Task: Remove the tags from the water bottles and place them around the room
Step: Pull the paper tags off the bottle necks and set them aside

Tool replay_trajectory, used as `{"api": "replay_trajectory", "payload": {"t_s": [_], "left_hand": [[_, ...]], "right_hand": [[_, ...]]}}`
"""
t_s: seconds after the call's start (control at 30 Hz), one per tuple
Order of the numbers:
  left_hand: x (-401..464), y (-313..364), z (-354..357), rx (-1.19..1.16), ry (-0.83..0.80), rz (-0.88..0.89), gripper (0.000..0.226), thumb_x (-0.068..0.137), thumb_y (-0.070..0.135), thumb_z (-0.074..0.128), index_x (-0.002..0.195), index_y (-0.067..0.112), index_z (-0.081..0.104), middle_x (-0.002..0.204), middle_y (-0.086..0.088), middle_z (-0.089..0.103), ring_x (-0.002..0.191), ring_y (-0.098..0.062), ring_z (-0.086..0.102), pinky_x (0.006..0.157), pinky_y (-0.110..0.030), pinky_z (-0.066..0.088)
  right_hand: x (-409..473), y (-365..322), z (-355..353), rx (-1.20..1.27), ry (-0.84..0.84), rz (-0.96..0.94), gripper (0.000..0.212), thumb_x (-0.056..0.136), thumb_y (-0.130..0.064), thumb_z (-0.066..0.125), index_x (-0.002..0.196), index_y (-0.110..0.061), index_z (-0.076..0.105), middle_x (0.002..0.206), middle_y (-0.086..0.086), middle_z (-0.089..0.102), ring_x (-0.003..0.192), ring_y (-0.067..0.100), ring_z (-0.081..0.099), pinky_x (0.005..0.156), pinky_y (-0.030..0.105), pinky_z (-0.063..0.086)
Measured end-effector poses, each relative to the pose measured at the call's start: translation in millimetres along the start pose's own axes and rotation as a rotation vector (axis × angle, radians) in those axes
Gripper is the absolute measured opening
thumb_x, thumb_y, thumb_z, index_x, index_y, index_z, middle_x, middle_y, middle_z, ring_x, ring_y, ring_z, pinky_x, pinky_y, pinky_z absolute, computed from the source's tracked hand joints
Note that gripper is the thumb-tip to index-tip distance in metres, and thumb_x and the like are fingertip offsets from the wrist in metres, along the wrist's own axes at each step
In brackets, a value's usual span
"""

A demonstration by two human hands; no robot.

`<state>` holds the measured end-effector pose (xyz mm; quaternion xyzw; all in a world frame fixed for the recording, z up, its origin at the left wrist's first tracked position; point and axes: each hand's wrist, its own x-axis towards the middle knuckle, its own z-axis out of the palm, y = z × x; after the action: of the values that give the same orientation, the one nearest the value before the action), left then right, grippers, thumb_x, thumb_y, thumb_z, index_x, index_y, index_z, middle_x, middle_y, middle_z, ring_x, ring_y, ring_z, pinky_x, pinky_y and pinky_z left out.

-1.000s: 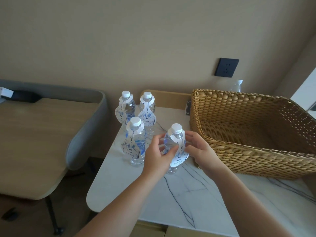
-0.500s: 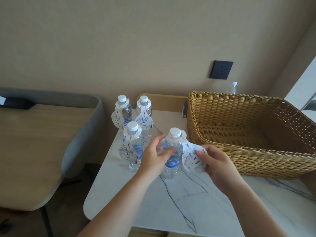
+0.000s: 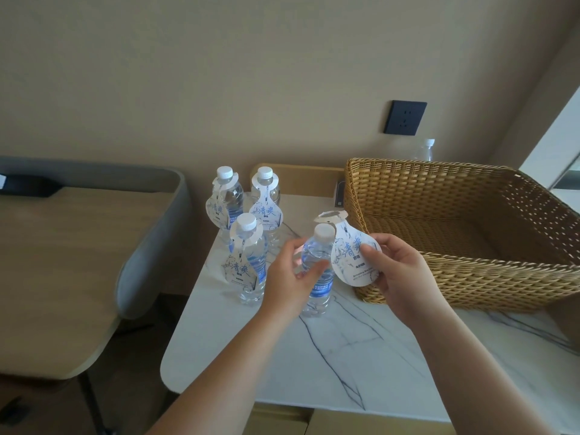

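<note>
Marble-veined worktop (image 3: 361, 350) is carrying 4 water bottles. Left hand (image 3: 290, 274) is curling its fingers round the nearest bottle (image 3: 317, 271), steadying it, while right hand (image 3: 397, 271) is pinching the tag (image 3: 348, 255), now clear of the cap. 3 tagged bottles (image 3: 248, 262) are waiting; none looks placed yet. Beside them the wicker basket (image 3: 470, 277) is showing nothing inside.
</note>
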<state>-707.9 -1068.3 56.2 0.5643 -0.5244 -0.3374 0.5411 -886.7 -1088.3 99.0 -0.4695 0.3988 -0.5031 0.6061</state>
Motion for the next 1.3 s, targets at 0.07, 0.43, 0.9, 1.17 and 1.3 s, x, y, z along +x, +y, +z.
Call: {"api": "replay_trajectory", "payload": {"t_s": [0.07, 0.43, 0.9, 1.17, 1.3], "left_hand": [[-1.0, -1.9, 0.7, 0.007, 0.010, 0.001, 0.045, 0.079, 0.037, 0.074, 0.116, 0.033, 0.050, 0.106, 0.033, 0.050, 0.093, 0.013, 0.050, 0.065, 0.003, 0.038], [-3.8, -5.2, 6.5, 0.038, 0.060, 0.026, 0.039, 0.081, 0.031, 0.074, 0.112, 0.031, 0.050, 0.105, 0.033, 0.050, 0.090, 0.026, 0.051, 0.065, 0.005, 0.036], [-4.5, -7.5, 12.9, 0.012, 0.099, -0.051, 0.044, 0.080, 0.037, 0.073, 0.117, 0.034, 0.049, 0.114, 0.014, 0.054, 0.101, -0.006, 0.057, 0.064, 0.002, 0.036], [-4.7, -9.2, 14.8, 0.029, 0.111, -0.035, 0.045, 0.081, 0.036, 0.072, 0.119, 0.030, 0.050, 0.108, 0.021, 0.052, 0.102, -0.009, 0.056, 0.065, 0.003, 0.037], [-5.4, -10.9, 15.7, 0.041, 0.119, -0.019, 0.045, 0.082, 0.035, 0.072, 0.120, 0.026, 0.050, 0.113, 0.013, 0.052, 0.100, -0.011, 0.055, 0.064, 0.004, 0.035]], "right_hand": [[-7.5, 4.3, -10.0, 0.004, 0.036, 0.010, 0.011, 0.086, -0.012, 0.064, 0.097, -0.012, 0.065, 0.091, 0.009, 0.074, 0.077, 0.018, 0.069, 0.062, 0.027, 0.055], [-60.2, 67.5, -93.2, -0.315, 0.359, 0.221, 0.012, 0.084, -0.010, 0.068, 0.095, -0.014, 0.069, 0.088, 0.006, 0.076, 0.082, 0.024, 0.071, 0.071, 0.038, 0.057], [-84.7, 112.2, -95.8, -1.362, 0.208, -0.039, 0.041, 0.086, -0.021, 0.064, 0.126, -0.016, 0.057, 0.127, -0.004, 0.052, 0.117, 0.019, 0.044, 0.091, 0.027, 0.041], [-99.5, 130.5, -106.7, -1.432, 0.201, 0.060, 0.037, 0.094, -0.032, 0.050, 0.128, -0.016, 0.056, 0.141, -0.002, 0.046, 0.130, 0.018, 0.036, 0.100, 0.029, 0.039], [-108.5, 124.1, -130.7, -1.448, 0.312, 0.167, 0.040, 0.096, -0.029, 0.046, 0.132, -0.014, 0.052, 0.144, 0.001, 0.044, 0.132, 0.022, 0.034, 0.100, 0.033, 0.038]]}}
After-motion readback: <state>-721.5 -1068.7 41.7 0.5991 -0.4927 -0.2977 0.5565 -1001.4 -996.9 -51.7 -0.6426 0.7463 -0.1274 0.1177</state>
